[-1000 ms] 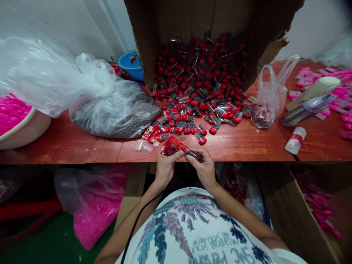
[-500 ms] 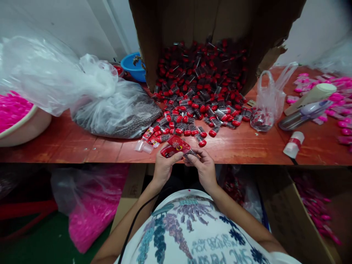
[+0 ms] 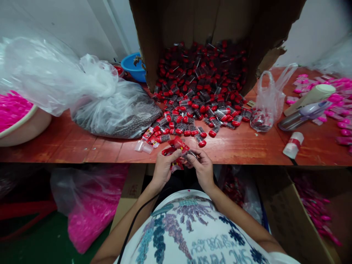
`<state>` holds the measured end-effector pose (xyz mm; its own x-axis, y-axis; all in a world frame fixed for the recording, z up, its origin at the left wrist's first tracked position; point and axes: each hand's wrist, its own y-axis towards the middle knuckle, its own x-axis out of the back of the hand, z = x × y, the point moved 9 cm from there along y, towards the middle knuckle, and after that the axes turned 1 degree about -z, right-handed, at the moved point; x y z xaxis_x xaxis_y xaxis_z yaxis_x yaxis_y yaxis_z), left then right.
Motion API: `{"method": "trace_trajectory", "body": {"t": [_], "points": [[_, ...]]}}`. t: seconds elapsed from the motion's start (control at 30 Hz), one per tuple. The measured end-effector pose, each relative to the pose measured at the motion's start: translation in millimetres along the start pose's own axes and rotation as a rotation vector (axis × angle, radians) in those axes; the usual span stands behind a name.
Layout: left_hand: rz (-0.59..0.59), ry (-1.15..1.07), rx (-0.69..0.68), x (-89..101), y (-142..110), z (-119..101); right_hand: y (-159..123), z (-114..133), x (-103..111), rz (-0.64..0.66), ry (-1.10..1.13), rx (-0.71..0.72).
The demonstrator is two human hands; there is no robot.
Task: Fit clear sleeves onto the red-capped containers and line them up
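My left hand (image 3: 164, 168) is closed on red printed wrappers (image 3: 178, 143) at the front edge of the table. Opposite it, my right hand (image 3: 204, 168) pinches a small clear container (image 3: 190, 154) with dark contents, whose end meets the wrappers. Fingers cover much of both items. Just beyond the hands lie more red printed wrappers (image 3: 150, 136) and two small clear cups (image 3: 143, 146). A heap of small clear containers with red caps (image 3: 203, 104) spreads forward from a large torn cardboard box (image 3: 192, 22).
On the left sit a clear bag of dark beads (image 3: 118, 110) and a pale basin (image 3: 35, 126) with pink pieces. To the right are a handled plastic bag (image 3: 265, 106), a bottle (image 3: 302, 113), a white roll (image 3: 293, 145) and pink items (image 3: 338, 99). An open carton (image 3: 291, 212) stands below.
The red wrapper between my hands has been turned and folded down, with part of it now below my left thumb. Both hands stay close together. The view has shifted slightly.
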<state>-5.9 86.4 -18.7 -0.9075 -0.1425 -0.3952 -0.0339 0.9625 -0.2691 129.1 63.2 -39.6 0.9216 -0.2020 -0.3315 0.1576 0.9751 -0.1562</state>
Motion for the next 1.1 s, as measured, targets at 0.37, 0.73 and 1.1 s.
{"method": "trace_trajectory", "body": {"t": [0.37, 0.73, 1.1], "points": [[-0.054, 0.021, 0.002, 3.0, 4.0, 6.7, -1.2, 13.4, -3.9, 0.100, -0.287, 0.272], [0.039, -0.067, 0.097, -4.9, 6.3, 10.6, 4.2, -1.0, -12.1, 0.136, 0.042, -0.027], [-0.102, 0.093, -0.109, 7.4, 3.1, 1.1, 1.2, -5.2, -7.9, 0.068, -0.028, 0.031]]}}
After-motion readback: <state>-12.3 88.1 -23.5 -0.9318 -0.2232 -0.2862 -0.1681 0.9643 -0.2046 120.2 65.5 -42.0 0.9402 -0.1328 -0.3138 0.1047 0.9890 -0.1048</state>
